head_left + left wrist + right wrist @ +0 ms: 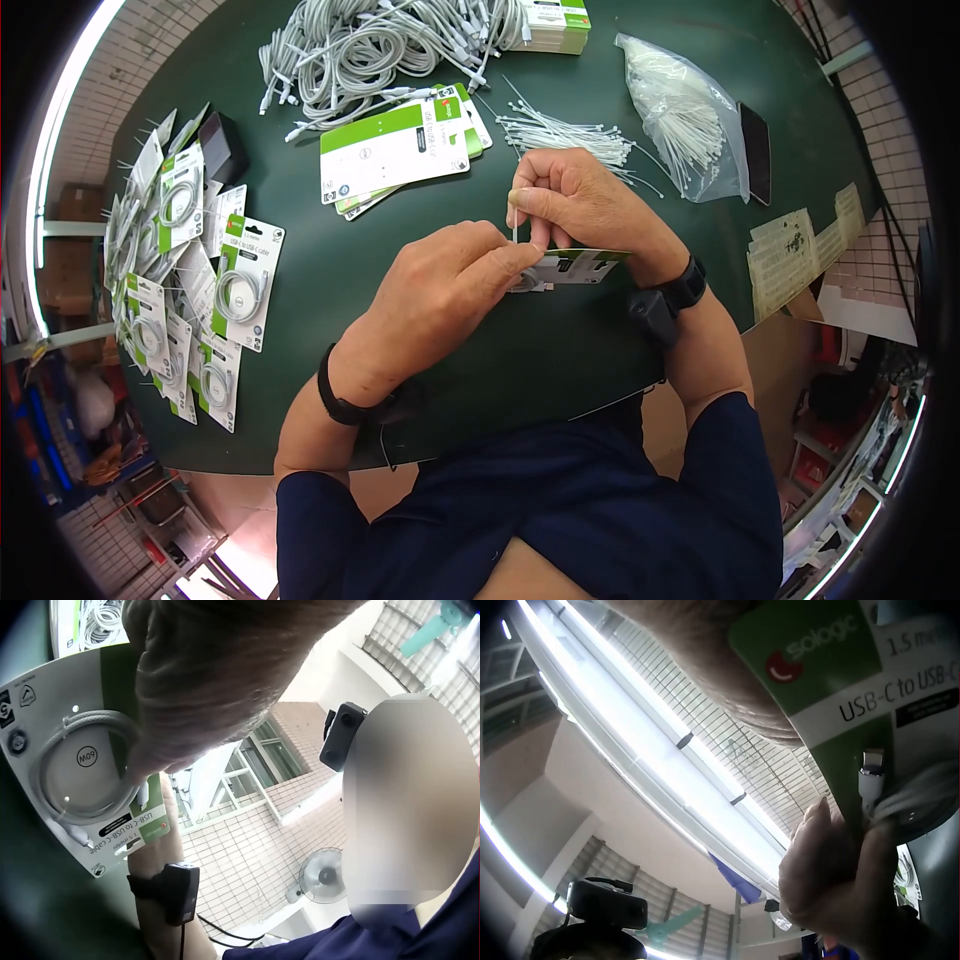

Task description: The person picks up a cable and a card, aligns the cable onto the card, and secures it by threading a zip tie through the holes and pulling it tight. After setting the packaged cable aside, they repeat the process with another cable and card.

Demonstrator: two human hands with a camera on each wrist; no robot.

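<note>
The left hand gripped the left end of a green-and-white packaging card, and the right hand, just beyond on the far side, pinched a white cable tie between thumb and finger. We saw the card tilted on edge above the table, its long axis running roughly left to right toward the right wrist; the left hand, in contact, was the nearer one. A coiled USB-C cable lay against the card's face, at the end by the left fingers. The tie ran from far to near, across the card's length; we could not tell whether its near end met the coil.

On the card we read "sologic" beside a red mark, then "USB-C to USB-C Cable", "1.5 meter" and, within the coil, a ringed "60W".
</note>
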